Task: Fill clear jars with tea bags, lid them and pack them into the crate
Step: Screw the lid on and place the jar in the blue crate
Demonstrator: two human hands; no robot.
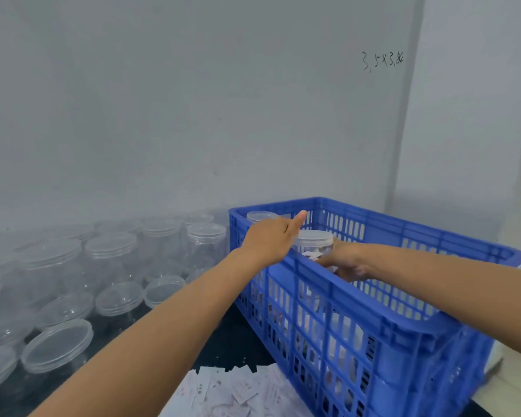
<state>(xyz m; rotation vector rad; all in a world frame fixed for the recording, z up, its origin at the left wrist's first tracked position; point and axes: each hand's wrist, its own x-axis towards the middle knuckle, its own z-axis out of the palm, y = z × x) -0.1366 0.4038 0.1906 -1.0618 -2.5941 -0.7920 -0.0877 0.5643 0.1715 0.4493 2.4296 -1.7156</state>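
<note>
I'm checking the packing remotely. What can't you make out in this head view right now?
- Right hand: its fingers drop behind the blue crate wall, so its grip on the lidded jar is unclear.
- Left hand: the fingers on the jar's far side are hidden by the hand itself.
- Crate contents: seen only through the wall slots, so no jar count is possible.
- Tea bags: print blurred, pile cut off by the bottom edge.
</note>
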